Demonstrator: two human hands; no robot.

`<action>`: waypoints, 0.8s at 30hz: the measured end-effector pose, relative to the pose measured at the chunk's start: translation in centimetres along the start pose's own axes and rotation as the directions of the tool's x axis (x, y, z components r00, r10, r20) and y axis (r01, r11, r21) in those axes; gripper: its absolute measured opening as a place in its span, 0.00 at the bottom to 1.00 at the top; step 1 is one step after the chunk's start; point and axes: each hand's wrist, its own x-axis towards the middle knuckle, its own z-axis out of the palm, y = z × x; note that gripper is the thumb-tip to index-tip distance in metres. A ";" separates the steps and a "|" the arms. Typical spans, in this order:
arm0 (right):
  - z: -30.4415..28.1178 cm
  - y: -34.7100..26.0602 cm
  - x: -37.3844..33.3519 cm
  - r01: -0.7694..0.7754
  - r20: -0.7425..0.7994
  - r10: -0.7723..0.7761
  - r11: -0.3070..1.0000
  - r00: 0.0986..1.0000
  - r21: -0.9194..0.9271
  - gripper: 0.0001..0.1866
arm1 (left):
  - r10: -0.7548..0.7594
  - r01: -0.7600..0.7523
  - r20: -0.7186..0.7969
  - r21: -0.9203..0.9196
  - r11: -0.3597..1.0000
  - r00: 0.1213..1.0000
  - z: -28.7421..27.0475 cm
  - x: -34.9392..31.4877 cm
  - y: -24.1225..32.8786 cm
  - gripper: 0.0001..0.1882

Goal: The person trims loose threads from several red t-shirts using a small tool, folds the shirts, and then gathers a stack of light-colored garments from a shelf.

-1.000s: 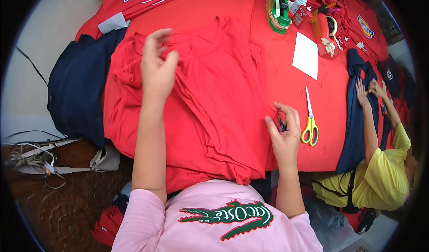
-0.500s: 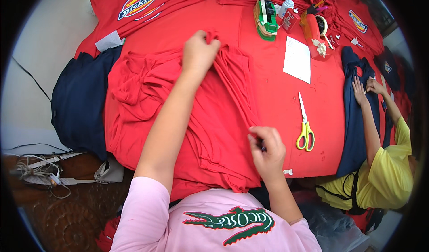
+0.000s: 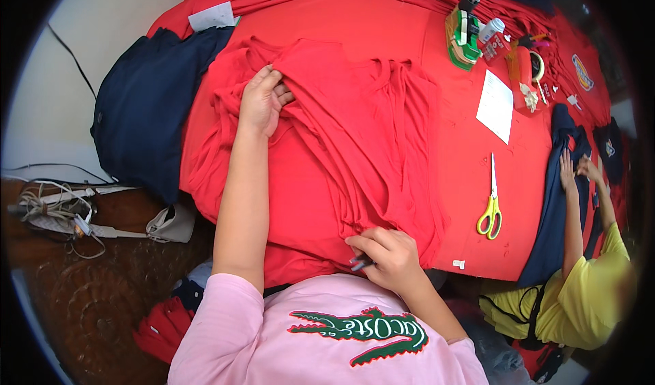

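Note:
A red knit garment lies rumpled and layered in front of me on the red-covered table. My left hand is closed on an edge of it at the upper left, fingers curled at the cloth. At the garment's near edge, my right hand is closed round a small dark tool, whose kind is mostly hidden by the fingers. The fingertips of that hand are close to the cloth; whether they pinch it is unclear. Scissors with yellow handles lie on the table to the right.
A navy garment pile sits at the left. White paper, a green tape dispenser and a red tape dispenser are at the far right. Beside the table, a person in yellow has both hands on navy cloth.
My left hand has come nearer and to the left, drawing the garment's edge across. My right hand has moved nearer and slightly left. The view has shifted, so the table things appear further right.

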 end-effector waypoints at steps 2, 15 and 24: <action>-0.6 -0.7 -0.5 -0.002 -0.085 -0.001 0.999 0.996 -0.033 0.23 | -0.014 0.014 0.016 0.007 1.000 1.000 -0.1 0.1 -0.1 0.11; 0.3 -1.1 0.2 0.019 -0.085 -0.042 0.967 0.995 -0.255 0.17 | -0.020 0.021 0.019 -0.031 0.999 1.000 -0.2 0.4 -0.1 0.13; 1.2 -0.7 -0.4 -0.032 -0.049 0.020 0.965 0.999 -0.259 0.17 | -0.022 0.022 -0.007 -0.039 0.999 1.000 0.0 0.1 -0.1 0.13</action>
